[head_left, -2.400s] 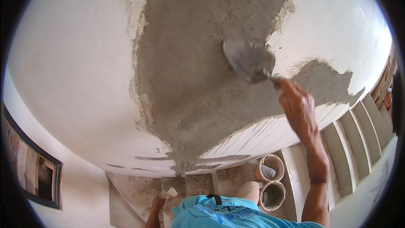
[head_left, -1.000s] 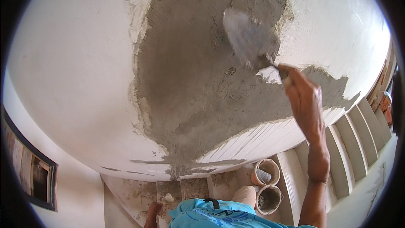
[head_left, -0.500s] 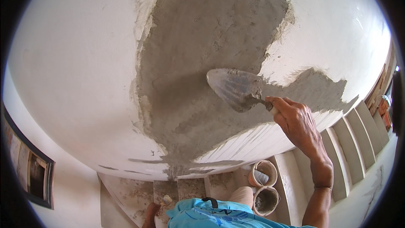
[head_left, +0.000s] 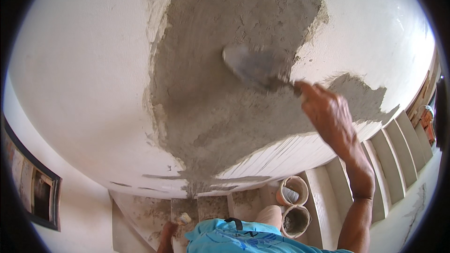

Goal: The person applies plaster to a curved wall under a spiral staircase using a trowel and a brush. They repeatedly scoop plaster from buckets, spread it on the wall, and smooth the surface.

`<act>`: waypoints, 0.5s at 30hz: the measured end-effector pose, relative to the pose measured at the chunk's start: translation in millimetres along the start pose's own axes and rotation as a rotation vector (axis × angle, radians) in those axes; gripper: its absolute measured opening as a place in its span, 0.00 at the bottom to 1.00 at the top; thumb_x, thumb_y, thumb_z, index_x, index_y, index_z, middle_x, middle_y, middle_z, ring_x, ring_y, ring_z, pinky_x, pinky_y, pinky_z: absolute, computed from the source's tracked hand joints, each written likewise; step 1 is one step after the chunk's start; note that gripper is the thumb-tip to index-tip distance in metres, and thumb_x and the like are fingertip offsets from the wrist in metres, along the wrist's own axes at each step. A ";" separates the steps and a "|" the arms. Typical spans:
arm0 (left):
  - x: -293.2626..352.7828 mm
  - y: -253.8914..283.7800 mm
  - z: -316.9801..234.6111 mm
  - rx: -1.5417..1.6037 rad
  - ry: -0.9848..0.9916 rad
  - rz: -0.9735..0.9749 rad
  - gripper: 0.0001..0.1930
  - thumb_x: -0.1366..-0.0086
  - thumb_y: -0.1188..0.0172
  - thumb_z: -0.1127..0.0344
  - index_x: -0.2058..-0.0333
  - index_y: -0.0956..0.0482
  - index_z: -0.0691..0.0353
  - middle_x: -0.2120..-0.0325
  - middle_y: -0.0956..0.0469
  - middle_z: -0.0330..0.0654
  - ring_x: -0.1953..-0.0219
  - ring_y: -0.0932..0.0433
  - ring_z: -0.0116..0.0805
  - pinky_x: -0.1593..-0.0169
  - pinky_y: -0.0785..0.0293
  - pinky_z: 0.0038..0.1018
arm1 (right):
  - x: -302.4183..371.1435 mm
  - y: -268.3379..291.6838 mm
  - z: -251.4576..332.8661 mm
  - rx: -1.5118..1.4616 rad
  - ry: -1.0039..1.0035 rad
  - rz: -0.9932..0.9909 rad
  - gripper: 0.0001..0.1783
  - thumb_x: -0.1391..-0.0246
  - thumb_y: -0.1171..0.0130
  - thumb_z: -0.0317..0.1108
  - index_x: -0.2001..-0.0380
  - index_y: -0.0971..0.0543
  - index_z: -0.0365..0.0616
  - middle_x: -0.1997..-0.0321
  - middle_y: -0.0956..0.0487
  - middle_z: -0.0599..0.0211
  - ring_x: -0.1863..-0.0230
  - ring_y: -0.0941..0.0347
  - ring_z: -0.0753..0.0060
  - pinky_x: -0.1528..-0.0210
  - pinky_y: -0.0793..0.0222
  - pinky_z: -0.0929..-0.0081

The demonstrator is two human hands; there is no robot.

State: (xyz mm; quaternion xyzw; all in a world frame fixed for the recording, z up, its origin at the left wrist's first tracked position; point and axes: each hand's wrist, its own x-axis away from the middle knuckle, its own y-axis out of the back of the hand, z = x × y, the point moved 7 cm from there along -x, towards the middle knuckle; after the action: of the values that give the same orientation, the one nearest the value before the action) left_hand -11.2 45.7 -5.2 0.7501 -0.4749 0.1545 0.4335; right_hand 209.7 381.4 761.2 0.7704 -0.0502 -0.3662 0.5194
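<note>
Right hand (head_left: 328,112) has fingers clamped round trowel (head_left: 255,67); left hand (head_left: 168,229), finger state indeterminate; uneven pressure or tilt could gouge the mortar (head_left: 206,122).

Pale stairs (head_left: 383,157) right, dark-framed opening (head_left: 41,193) left

Turquoise shirt (head_left: 211,234) (dark blue print (head_left: 255,242) across it), black strap (head_left: 237,224), beige legwear (head_left: 270,215)

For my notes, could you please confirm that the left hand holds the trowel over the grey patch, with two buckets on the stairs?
Not quite: the head view shows the right hand holding the trowel over the grey patch, with two buckets on the stairs.
</note>
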 end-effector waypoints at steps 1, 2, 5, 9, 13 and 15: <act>8.6 3.3 9.3 0.097 0.102 0.022 0.19 0.41 0.41 0.59 0.76 0.21 0.75 0.80 0.21 0.57 0.79 0.19 0.49 0.73 0.21 0.42 | 8.7 -9.2 8.3 -0.012 0.063 0.025 0.09 0.42 0.48 0.26 0.58 0.27 0.45 0.75 0.24 0.63 0.77 0.25 0.65 0.75 0.28 0.64; 14.6 4.3 19.1 0.194 0.200 0.048 0.19 0.41 0.41 0.59 0.76 0.21 0.76 0.80 0.21 0.57 0.79 0.19 0.49 0.72 0.21 0.42 | 13.8 -16.1 13.2 -0.020 0.075 0.120 0.10 0.43 0.47 0.27 0.58 0.27 0.45 0.73 0.23 0.63 0.76 0.24 0.65 0.74 0.28 0.63; -14.8 -5.5 38.3 -0.008 0.047 0.049 0.19 0.40 0.41 0.60 0.75 0.22 0.76 0.80 0.21 0.56 0.79 0.19 0.51 0.74 0.22 0.41 | 20.2 -5.6 13.4 -0.060 0.088 0.121 0.11 0.44 0.46 0.27 0.57 0.26 0.44 0.72 0.23 0.62 0.75 0.23 0.64 0.73 0.28 0.63; 13.0 4.9 -10.9 0.035 0.017 0.060 0.19 0.40 0.41 0.60 0.76 0.23 0.78 0.82 0.23 0.55 0.78 0.19 0.51 0.75 0.22 0.40 | -3.0 36.4 10.7 -0.140 0.037 -0.166 0.11 0.44 0.46 0.28 0.56 0.24 0.43 0.72 0.21 0.60 0.76 0.23 0.64 0.73 0.28 0.64; -18.1 2.1 34.9 -0.007 -0.228 -0.008 0.20 0.40 0.41 0.60 0.77 0.23 0.78 0.80 0.22 0.56 0.75 0.18 0.51 0.74 0.22 0.41 | -30.7 43.2 7.3 -0.069 0.013 -0.223 0.10 0.43 0.47 0.27 0.57 0.25 0.43 0.73 0.22 0.60 0.78 0.24 0.66 0.76 0.28 0.66; -9.1 3.0 19.0 -0.015 -0.121 0.016 0.20 0.40 0.42 0.60 0.75 0.23 0.78 0.78 0.21 0.56 0.74 0.18 0.51 0.74 0.21 0.40 | -27.6 24.8 1.8 -0.036 0.038 -0.195 0.10 0.43 0.47 0.27 0.57 0.26 0.43 0.74 0.23 0.60 0.78 0.24 0.67 0.78 0.29 0.67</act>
State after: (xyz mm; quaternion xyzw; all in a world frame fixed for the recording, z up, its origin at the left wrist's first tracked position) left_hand -21.7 35.3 -20.5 0.7510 -0.5074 0.1089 0.4083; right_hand 196.1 381.3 795.8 0.7691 0.0415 -0.4013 0.4957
